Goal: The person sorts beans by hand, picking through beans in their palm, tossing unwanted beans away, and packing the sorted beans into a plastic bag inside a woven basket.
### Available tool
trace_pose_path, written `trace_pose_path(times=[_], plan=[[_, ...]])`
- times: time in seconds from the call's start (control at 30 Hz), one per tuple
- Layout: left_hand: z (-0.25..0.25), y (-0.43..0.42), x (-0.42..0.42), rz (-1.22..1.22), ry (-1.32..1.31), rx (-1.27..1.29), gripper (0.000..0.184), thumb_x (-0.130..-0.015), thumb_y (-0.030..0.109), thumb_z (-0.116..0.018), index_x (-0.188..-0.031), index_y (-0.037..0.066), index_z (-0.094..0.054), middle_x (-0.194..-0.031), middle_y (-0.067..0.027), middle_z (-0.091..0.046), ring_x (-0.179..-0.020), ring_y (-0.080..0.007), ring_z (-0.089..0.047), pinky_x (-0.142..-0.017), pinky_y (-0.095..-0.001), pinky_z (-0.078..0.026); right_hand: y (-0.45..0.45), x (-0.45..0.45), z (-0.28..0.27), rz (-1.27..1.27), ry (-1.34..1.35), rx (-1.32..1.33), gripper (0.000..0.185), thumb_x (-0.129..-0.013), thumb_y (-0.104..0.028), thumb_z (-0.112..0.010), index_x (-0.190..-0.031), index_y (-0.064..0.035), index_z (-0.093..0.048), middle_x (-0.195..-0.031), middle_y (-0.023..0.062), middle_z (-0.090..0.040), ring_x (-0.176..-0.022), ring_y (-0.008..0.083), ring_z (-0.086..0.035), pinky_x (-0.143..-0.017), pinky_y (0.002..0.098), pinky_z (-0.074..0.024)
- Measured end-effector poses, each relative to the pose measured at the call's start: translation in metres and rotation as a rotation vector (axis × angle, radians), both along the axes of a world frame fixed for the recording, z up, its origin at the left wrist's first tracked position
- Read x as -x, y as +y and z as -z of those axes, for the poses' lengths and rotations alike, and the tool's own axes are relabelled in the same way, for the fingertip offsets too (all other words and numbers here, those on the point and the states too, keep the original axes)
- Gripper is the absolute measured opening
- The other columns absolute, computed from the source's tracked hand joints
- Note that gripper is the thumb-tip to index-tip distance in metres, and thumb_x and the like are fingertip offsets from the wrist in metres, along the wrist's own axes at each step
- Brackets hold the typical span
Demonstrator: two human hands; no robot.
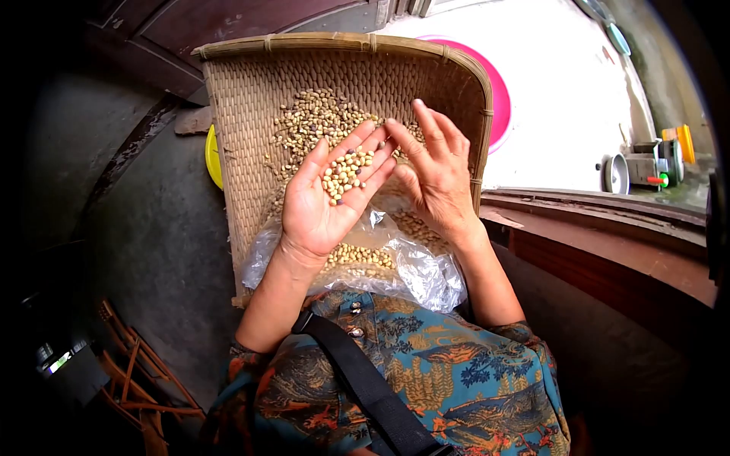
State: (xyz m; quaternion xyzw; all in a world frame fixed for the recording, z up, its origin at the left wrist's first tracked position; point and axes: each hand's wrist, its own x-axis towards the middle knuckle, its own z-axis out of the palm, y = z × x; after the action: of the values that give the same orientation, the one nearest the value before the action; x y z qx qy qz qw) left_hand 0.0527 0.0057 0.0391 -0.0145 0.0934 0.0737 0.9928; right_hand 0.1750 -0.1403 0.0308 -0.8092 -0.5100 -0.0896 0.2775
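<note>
My left hand (pixel 323 205) is palm up and cupped, with a small pile of pale beans (pixel 342 178) and a few dark ones in it. Its fingers point up and to the right. My right hand (pixel 441 171) hovers beside it, fingers apart, the index fingertip close to the left fingertips. Below both hands lies a woven basket tray (pixel 243 152) with many mixed beans (pixel 315 114) spread over it. A clear plastic bag (pixel 426 273) with pale beans inside rests at the tray's near edge, against the patterned shirt.
A pink basin (pixel 499 99) shows behind the tray's right rim and a yellow item (pixel 213 159) at its left. Wooden chair parts (pixel 144 372) stand lower left. A wooden threshold (pixel 601 228) runs along the right, with metal equipment (pixel 642 167) beyond it.
</note>
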Motion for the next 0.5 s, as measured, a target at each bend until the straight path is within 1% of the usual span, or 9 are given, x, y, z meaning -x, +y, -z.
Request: trace_pose_path(times=[0.03,0.1,0.17,0.2,0.3,0.4,0.5], plan=[[-0.001,0.0,0.0,0.001,-0.002,-0.019,0.059,-0.105,0.031,-0.03,-0.15,-0.006,-0.021,-0.157,-0.0247,-0.019,-0.147,-0.0341,-0.018,-0.122,-0.0453,-0.015,0.001,0.001,-0.005,0.035,-0.017,-0.054,0.046,-0.086,-0.028,-0.067,-0.13,-0.0154,-0.06,-0.14,0.0156,-0.047,-0.122,0.0344,-0.046,-0.1,0.0467,-0.0349],[-0.001,-0.001,-0.001,0.004,-0.005,-0.055,0.059,-0.105,0.031,-0.03,-0.15,-0.006,-0.02,-0.157,-0.0246,-0.02,-0.147,-0.0335,-0.02,-0.122,-0.0445,-0.017,0.001,-0.001,-0.007,0.007,-0.031,-0.197,0.045,-0.077,-0.014,-0.075,-0.121,-0.0128,-0.064,-0.123,0.0128,-0.059,-0.11,0.0322,-0.054,-0.091,0.0419,-0.0432],[0.002,0.0,-0.001,0.014,-0.006,-0.039,0.059,-0.105,0.032,-0.03,-0.15,-0.006,-0.022,-0.157,-0.024,-0.021,-0.146,-0.032,-0.023,-0.121,-0.0439,-0.02,0.004,0.001,-0.013,-0.11,0.055,-0.298,0.04,-0.073,-0.007,-0.076,-0.111,-0.0093,-0.066,-0.103,0.0094,-0.064,-0.094,0.0295,-0.059,-0.08,0.0372,-0.0483],[0.003,0.001,-0.001,0.021,-0.007,-0.031,0.059,-0.106,0.032,-0.03,-0.15,-0.006,-0.022,-0.157,-0.0237,-0.022,-0.145,-0.0313,-0.025,-0.12,-0.0437,-0.022,0.009,0.003,-0.018,-0.154,0.077,-0.309,0.036,-0.073,-0.006,-0.076,-0.107,-0.0067,-0.066,-0.092,0.0088,-0.063,-0.086,0.0288,-0.058,-0.073,0.0364,-0.049],[-0.003,-0.003,-0.002,0.014,0.068,-0.093,0.058,-0.104,0.033,-0.033,-0.145,-0.007,-0.033,-0.152,-0.023,-0.034,-0.14,-0.0293,-0.035,-0.118,-0.0436,-0.023,0.011,0.009,-0.029,-0.209,0.221,-0.176,0.034,-0.073,-0.005,-0.075,-0.106,-0.005,-0.065,-0.09,0.0094,-0.06,-0.083,0.0291,-0.057,-0.072,0.0381,-0.0491],[-0.005,-0.005,-0.003,0.015,0.137,-0.191,0.056,-0.105,0.033,-0.033,-0.143,-0.007,-0.039,-0.148,-0.0206,-0.04,-0.137,-0.0268,-0.038,-0.118,-0.0429,-0.025,0.016,0.008,-0.028,-0.241,0.261,-0.166,0.032,-0.074,-0.005,-0.073,-0.105,-0.0037,-0.064,-0.089,0.0109,-0.059,-0.082,0.03,-0.058,-0.072,0.0397,-0.0497],[-0.002,-0.004,0.0,0.03,0.176,-0.217,0.054,-0.105,0.032,-0.033,-0.141,-0.008,-0.042,-0.145,-0.018,-0.044,-0.134,-0.0249,-0.041,-0.117,-0.0424,-0.027,0.017,0.007,-0.033,-0.243,0.268,-0.106,0.028,-0.075,-0.005,-0.071,-0.102,-0.0025,-0.063,-0.087,0.0123,-0.059,-0.082,0.0309,-0.06,-0.071,0.0407,-0.0502]])
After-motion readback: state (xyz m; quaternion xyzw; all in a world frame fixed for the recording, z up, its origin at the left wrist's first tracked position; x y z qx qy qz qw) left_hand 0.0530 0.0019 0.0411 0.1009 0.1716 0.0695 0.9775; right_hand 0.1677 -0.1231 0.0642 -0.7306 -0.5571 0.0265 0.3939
